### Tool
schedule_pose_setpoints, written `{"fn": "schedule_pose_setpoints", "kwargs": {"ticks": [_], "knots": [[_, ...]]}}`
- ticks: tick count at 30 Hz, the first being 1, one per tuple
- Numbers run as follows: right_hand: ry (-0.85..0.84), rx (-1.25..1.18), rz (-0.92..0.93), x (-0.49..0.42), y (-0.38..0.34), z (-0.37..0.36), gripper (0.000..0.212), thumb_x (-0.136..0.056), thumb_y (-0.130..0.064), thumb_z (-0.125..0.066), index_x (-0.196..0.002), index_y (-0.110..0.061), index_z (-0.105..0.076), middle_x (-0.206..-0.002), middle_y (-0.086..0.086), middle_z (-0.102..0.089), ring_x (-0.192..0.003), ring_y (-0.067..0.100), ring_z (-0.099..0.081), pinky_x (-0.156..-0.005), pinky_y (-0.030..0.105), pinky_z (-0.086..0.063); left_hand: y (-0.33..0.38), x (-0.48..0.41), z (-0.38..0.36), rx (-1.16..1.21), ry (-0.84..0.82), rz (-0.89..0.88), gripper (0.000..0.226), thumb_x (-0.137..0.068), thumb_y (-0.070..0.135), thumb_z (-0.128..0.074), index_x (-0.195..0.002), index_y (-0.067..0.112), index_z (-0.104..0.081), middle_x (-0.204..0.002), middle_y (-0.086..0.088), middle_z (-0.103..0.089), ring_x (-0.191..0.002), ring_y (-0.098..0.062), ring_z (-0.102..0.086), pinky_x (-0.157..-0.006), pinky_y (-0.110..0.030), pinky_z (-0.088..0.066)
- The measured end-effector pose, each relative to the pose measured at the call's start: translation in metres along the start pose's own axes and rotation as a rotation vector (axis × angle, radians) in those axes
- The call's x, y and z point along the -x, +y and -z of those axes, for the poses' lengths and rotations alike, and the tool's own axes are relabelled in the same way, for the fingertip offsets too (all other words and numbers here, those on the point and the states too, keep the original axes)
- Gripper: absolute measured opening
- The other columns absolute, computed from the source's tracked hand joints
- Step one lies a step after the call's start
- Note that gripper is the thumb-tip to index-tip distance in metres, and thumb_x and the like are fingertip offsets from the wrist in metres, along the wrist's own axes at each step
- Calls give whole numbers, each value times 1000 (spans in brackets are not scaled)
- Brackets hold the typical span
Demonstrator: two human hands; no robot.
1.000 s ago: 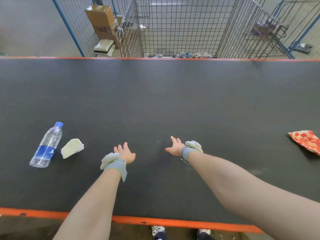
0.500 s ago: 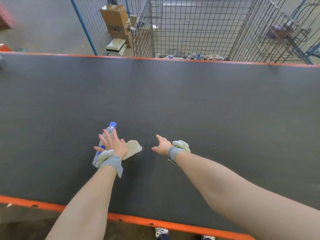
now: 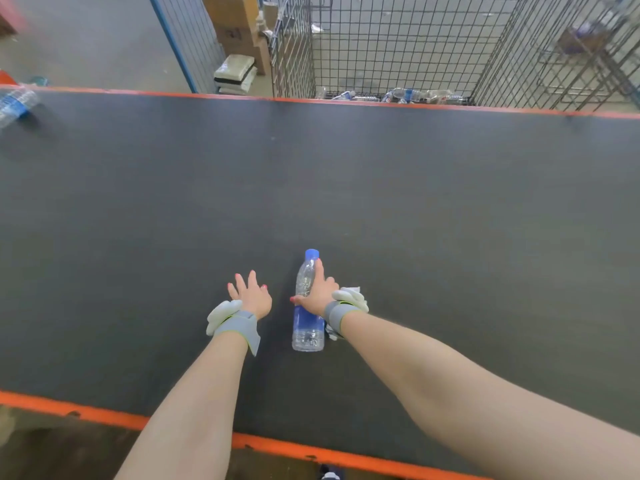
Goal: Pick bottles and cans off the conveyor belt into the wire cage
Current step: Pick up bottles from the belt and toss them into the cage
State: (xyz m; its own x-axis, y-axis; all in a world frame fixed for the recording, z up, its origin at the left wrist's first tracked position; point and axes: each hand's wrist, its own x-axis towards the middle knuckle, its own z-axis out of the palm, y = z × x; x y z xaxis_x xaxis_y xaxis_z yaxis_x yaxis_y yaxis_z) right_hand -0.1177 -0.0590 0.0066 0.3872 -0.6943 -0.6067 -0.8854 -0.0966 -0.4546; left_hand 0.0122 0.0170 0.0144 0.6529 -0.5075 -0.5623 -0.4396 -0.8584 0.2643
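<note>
A clear water bottle (image 3: pixel 307 327) with a blue cap and blue label lies on the dark conveyor belt (image 3: pixel 346 185), cap pointing away from me. My right hand (image 3: pixel 318 292) lies over its upper half, thumb round the left side and index finger stretched along the neck. My left hand (image 3: pixel 251 296) hovers just left of the bottle, fingers spread and holding nothing. The wire cage (image 3: pixel 398 46) stands beyond the belt's far edge, with several bottles (image 3: pixel 415 95) on its floor. A second bottle (image 3: pixel 15 103) lies at the belt's far left.
Orange strips (image 3: pixel 277 448) border the belt near and far. Cardboard boxes (image 3: pixel 239 26) and stacked white packs (image 3: pixel 235 74) sit left of the cage behind a blue-framed fence. A white scrap (image 3: pixel 330 334) peeks out under my right wrist.
The bottle and white scrap have travelled right along the belt. My left hand has come off the bottle and my right hand now holds it. A second bottle has appeared far left.
</note>
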Motion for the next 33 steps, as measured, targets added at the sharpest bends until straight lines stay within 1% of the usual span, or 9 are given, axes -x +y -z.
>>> {"fn": "schedule_pose_setpoints", "kwargs": {"ticks": [4, 12, 15, 19, 21, 25, 27, 30, 33], "knots": [[76, -43, -120, -18, 5, 20, 97, -86, -33, -57, -150, -37, 15, -133, 16, -33, -119, 35, -43, -100, 44, -36, 32, -11, -6, -19, -27, -21, 56, -103, 25, -27, -153, 19, -5, -160, -6, 11, -147, -28, 12, -119, -45, -2], [106, -406, -178, -99, 8, 119, 100, -82, -36, -59, -150, -38, 14, -138, 14, -26, -123, 41, -41, -106, 48, -36, 132, -64, 8, -46, 20, -86, 58, -102, 25, -30, -153, 16, -4, -160, -10, 9, -147, -29, 10, -119, -42, -2], [146, -475, -219, -156, 10, 170, 106, -74, -46, -59, -147, -40, 18, -139, 12, -30, -127, 39, -39, -100, 51, -44, 180, -102, 21, -3, 40, -112, 57, -102, 25, -30, -153, 15, -5, -160, -10, 8, -147, -29, 10, -119, -41, -2], [297, -878, -163, -251, -24, 271, 107, -79, -34, -67, -152, -25, 11, -147, 12, -34, -128, 35, -45, -105, 50, -41, 232, -150, 33, 61, 63, -124, 58, -102, 25, -31, -153, 14, -5, -159, -10, 7, -147, -28, 9, -119, -43, -3], [364, -1004, -128, -298, -58, 339, 116, -75, -44, -71, -151, -27, 15, -150, 14, -33, -129, 38, -44, -107, 53, -37, 263, -181, 38, 78, 95, -154, 58, -102, 26, -30, -153, 14, -4, -160, -10, 6, -147, -28, 7, -120, -45, -4], [418, -984, -1, -363, -88, 402, 107, -85, -39, -65, -152, -14, 15, -159, 18, -6, -143, 41, -19, -115, 56, -22, 299, -228, 36, 28, 77, -181, 61, -102, 29, -31, -153, 14, -1, -159, -11, 6, -147, -29, 8, -119, -47, -4], [466, -975, 14, -364, -85, 395, 96, -89, -28, -62, -153, -15, 9, -156, 20, -17, -140, 40, -28, -114, 52, -28, 307, -233, 30, -3, 35, -202, 61, -102, 30, -31, -153, 14, -1, -159, -11, 7, -147, -30, 9, -120, -44, -3], [351, -769, -66, -345, -58, 340, 90, -92, -26, -56, -153, -27, 9, -145, 18, -36, -126, 35, -47, -106, 37, -40, 299, -219, 23, -78, 0, -180, 62, -102, 32, -31, -153, 17, 1, -159, -10, 10, -147, -30, 11, -118, -45, -3], [200, -385, -113, -300, -18, 281, 91, -89, -35, -54, -153, -28, 10, -152, 12, -28, -135, 33, -37, -110, 37, -34, 279, -186, 21, -133, -26, -171, 63, -101, 33, -33, -153, 18, 0, -159, -10, 12, -146, -31, 12, -118, -46, -3]]}}
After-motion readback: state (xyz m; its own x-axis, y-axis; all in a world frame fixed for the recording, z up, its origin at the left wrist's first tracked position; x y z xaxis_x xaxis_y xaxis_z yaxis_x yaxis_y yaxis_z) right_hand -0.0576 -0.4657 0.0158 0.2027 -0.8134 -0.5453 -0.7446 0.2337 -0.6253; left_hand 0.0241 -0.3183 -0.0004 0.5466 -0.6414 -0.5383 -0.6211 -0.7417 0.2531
